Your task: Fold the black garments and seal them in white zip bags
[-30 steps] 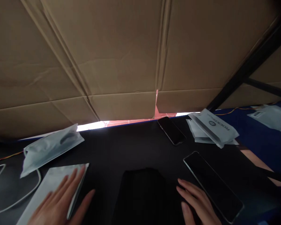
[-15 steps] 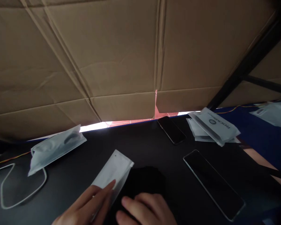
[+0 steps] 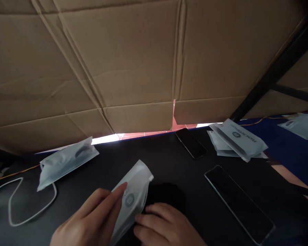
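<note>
A frosted white zip bag (image 3: 133,194) with a round printed logo lies slanted in front of me, its slider at the upper right corner. My left hand (image 3: 89,215) is closed on the bag's left side, thumb and fingers pressed together over it. Close by, my right hand (image 3: 166,223) has its fingers bent against the bag's right edge, gripping it low down. Behind the right hand is a deep black patch (image 3: 166,194); I cannot tell whether it is cloth or shadow. What the bag contains is hard to make out.
Two phones, a small one (image 3: 191,143) and a larger one (image 3: 240,203), lie on the black table (image 3: 113,153). Printed white pouches (image 3: 242,138) are stacked at the right. At the left lie another filled bag (image 3: 66,162) and a white cable (image 3: 33,218). Cardboard (image 3: 133,61) stands behind.
The bag's front has turned more into view, showing its logo, and its mouth bulges wider. My right hand has moved up to its edge. The view has shifted slightly left.
</note>
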Motion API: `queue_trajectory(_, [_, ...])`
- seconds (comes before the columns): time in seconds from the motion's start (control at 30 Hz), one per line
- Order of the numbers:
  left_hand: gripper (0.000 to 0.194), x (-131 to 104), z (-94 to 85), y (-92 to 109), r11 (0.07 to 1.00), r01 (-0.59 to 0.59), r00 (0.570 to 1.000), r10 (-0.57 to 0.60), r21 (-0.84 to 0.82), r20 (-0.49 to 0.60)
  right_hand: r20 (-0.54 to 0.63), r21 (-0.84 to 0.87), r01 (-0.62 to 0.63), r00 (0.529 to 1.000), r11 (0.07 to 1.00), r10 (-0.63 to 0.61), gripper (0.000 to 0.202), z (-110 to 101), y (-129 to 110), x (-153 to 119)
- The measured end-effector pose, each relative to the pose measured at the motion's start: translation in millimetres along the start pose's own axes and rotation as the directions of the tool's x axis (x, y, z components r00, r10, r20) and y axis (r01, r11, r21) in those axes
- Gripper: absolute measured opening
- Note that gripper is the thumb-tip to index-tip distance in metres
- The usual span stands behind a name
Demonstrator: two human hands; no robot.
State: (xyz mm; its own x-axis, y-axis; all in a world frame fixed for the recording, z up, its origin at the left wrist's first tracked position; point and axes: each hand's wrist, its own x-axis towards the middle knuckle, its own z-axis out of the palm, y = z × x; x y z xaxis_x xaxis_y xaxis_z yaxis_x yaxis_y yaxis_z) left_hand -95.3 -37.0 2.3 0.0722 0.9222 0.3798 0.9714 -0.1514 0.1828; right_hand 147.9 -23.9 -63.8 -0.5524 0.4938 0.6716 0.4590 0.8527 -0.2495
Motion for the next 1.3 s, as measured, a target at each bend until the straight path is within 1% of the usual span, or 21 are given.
queue_trajectory(0.1, [0.039, 5, 8.2, 3, 0.995, -0.086, 0.996, 0.086, 0.044, -0.006, 0.089, -0.182, 0.057, 0.995, 0.982, -0.041, 0.033, 0, 12, -16])
queue_trajectory(0.13, [0.04, 7, 10.5, 2, 0.994, -0.095, 0.995, 0.096, 0.048, -0.018, 0.105, -0.223, 0.07, 0.993, 0.972, -0.047, 0.033, 3, 14, -22])
queue_trajectory(0.17, [0.04, 9, 12.7, 0, 0.994, -0.1, 0.995, 0.102, 0.045, -0.023, 0.091, -0.24, 0.073, 0.994, 0.968, -0.053, 0.031, 7, 15, -28])
queue_trajectory(0.23, [0.037, 10, 16.8, -2, 0.995, -0.092, 0.996, 0.093, 0.039, -0.016, -0.02, -0.234, 0.013, 1.0, 0.972, -0.018, 0.021, 13, 13, -35])
queue_trajectory(0.3, [0.033, 10, 21.6, -1, 0.998, -0.055, 0.998, 0.055, 0.007, 0.007, -0.167, -0.208, -0.11, 0.983, 0.972, 0.075, 0.025, 15, 9, -37])
queue_trajectory(0.33, [0.032, 10, 24.4, 3, 0.998, -0.022, 0.999, 0.023, -0.051, 0.025, -0.228, -0.188, -0.181, 0.964, 0.965, 0.136, 0.03, 14, 6, -36])
queue_trajectory(0.37, [0.03, 10, 27.4, 8, 0.991, 0.02, 0.999, -0.014, -0.133, 0.048, -0.262, -0.167, -0.25, 0.944, 0.954, 0.202, 0.035, 13, 3, -35])
queue_trajectory(0.43, [0.028, 10, 33.7, 21, 0.945, 0.091, 0.993, -0.062, -0.315, 0.103, -0.285, -0.137, -0.346, 0.911, 0.928, 0.298, 0.047, 10, -3, -31])
queue_trajectory(0.47, [0.027, 10, 36.6, 27, 0.914, 0.113, 0.989, -0.065, -0.39, 0.134, -0.298, -0.128, -0.376, 0.897, 0.918, 0.326, 0.05, 10, -6, -29])
queue_trajectory(0.53, [0.027, 12, 41.0, 38, 0.865, 0.117, 0.983, -0.031, -0.487, 0.182, -0.347, -0.139, -0.391, 0.88, 0.91, 0.325, 0.047, 14, -10, -23])
queue_trajectory(0.6, [0.028, 13, 42.7, 41, 0.831, 0.117, 0.979, -0.005, -0.544, 0.204, -0.38, -0.178, -0.354, 0.885, 0.918, 0.268, 0.039, 19, -11, -17])
queue_trajectory(0.67, [0.025, 14, 42.3, 39, 0.806, 0.141, 0.98, -0.032, -0.574, 0.196, -0.35, -0.231, -0.302, 0.913, 0.925, 0.21, 0.034, 22, -8, -12])
queue_trajectory(0.73, [0.023, 15, 41.9, 34, 0.795, 0.171, 0.981, -0.085, -0.582, 0.172, -0.298, -0.264, -0.265, 0.937, 0.928, 0.183, 0.034, 21, -3, -9])
queue_trajectory(0.83, [0.019, 15, 44.3, 33, 0.781, 0.182, 0.982, -0.117, -0.597, 0.147, -0.283, -0.266, -0.26, 0.942, 0.928, 0.183, 0.032, 23, -3, -6])
queue_trajectory(0.9, [0.018, 15, 47.4, 39, 0.769, 0.176, 0.984, -0.114, -0.615, 0.14, -0.295, -0.261, -0.249, 0.94, 0.933, 0.169, 0.03, 31, -8, -5])
queue_trajectory(0.97, [0.018, 14, 49.8, 47, 0.754, 0.172, 0.984, -0.108, -0.634, 0.14, -0.277, -0.234, -0.172, 0.955, 0.957, 0.104, 0.027, 45, -14, -5])
queue_trajectory(1.03, [0.018, 13, 50.3, 55, 0.742, 0.164, 0.986, -0.097, -0.65, 0.139, -0.196, -0.167, -0.065, 0.98, 0.984, 0.031, 0.023, 58, -18, -5])
queue_trajectory(1.1, [0.019, 12, 48.9, 60, 0.739, 0.152, 0.987, -0.082, -0.656, 0.136, -0.097, -0.096, -0.019, 0.995, 0.995, 0.01, 0.025, 65, -19, -6])
queue_trajectory(1.13, [0.019, 11, 47.7, 61, 0.739, 0.143, 0.988, -0.071, -0.658, 0.134, -0.061, -0.079, -0.038, 0.998, 0.996, 0.033, 0.026, 65, -18, -6])
queue_trajectory(1.2, [0.021, 8, 45.1, 60, 0.741, 0.127, 0.989, -0.046, -0.659, 0.138, -0.031, -0.07, -0.118, 0.993, 0.99, 0.116, 0.027, 60, -14, -5])
queue_trajectory(1.3, [0.028, 6, 42.0, 48, 0.791, 0.098, 0.989, -0.01, -0.604, 0.148, -0.002, -0.045, -0.213, 0.977, 0.976, 0.213, 0.027, 43, -7, 0])
